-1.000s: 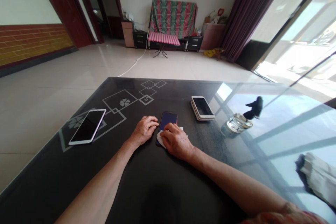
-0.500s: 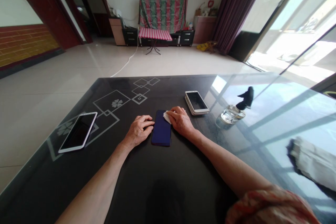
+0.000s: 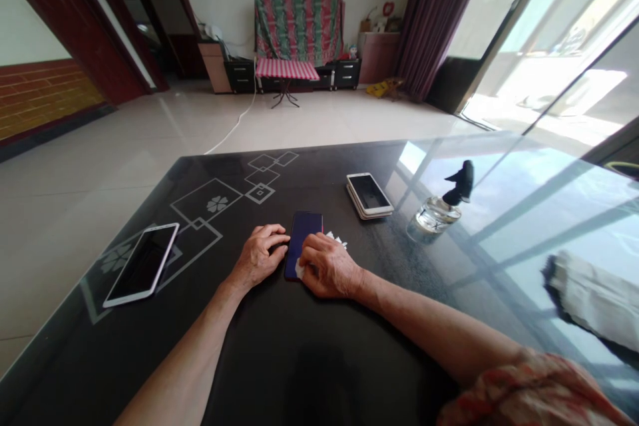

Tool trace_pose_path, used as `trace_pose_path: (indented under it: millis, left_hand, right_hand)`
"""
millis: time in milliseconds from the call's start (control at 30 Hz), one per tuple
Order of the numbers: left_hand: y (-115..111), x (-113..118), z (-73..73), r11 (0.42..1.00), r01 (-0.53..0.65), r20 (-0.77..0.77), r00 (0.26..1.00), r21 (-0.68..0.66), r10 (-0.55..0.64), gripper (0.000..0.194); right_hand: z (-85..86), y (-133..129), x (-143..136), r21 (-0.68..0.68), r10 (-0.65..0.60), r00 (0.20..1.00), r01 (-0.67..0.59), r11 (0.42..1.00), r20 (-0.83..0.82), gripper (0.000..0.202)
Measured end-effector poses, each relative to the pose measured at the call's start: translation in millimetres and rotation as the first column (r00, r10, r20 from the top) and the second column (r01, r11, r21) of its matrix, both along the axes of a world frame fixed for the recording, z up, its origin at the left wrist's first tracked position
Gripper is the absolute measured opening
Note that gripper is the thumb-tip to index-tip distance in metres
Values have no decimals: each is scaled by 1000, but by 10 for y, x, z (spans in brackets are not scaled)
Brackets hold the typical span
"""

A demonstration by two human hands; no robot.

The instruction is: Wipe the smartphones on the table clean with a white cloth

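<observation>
A dark phone with a bluish screen [image 3: 305, 225] lies flat on the black glossy table [image 3: 279, 359]. My left hand [image 3: 258, 254] rests at the phone's left edge, fingers apart, holding nothing. Over the phone's lower right part is my right hand [image 3: 327, 266], its fingers closed on a white tissue [image 3: 299, 269]. Part of the tissue sticks out beside the fingertips on the screen, and crumpled white bits [image 3: 337, 239] show past the knuckles. The hand hides the phone's lower right side.
A large white-framed phone [image 3: 144, 263] lies at the left. Stacked phones [image 3: 370, 194] sit beyond my right hand. Farther right are a clear spray bottle with a black nozzle [image 3: 438, 214] and a grey-white cloth [image 3: 594, 299] with dark edges.
My right hand has slid down the phone toward me with the tissue, from its upper right to its lower part. My left hand stays at the left edge. The view has shifted slightly.
</observation>
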State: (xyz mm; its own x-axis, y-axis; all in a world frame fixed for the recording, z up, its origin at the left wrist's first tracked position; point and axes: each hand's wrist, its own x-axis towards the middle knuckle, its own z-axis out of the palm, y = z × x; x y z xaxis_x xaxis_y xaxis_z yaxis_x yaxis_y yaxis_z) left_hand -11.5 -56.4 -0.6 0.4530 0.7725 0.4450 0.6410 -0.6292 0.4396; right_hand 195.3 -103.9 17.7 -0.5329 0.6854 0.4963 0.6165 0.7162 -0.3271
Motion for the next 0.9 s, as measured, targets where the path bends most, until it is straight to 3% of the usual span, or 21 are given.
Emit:
trace_pose_path:
  millis: [233,333,467,633,900]
  left_hand:
    - [-6,2,-5,1000,0,-3,1000,-2,0,20]
    - [-14,4,6,1000,-7,-2,1000,-6,7,20]
    - [-22,7,19,1000,-4,-10,1000,-6,4,20]
    - [-28,16,22,1000,-9,-3,1000,4,9,23]
    - [-35,55,39,999,5,-86,996,49,-1,27]
  right_hand:
    - [-99,244,86,-35,-278,958,276,960,-65,14]
    - [-124,370,144,-87,-341,934,333,939,-106,18]
    - [-129,569,217,-137,-359,926,343,929,-117,19]
    - [-165,784,274,-96,-342,933,333,938,-113,20]
    - [-154,782,317,-95,-307,936,295,951,-171,18]
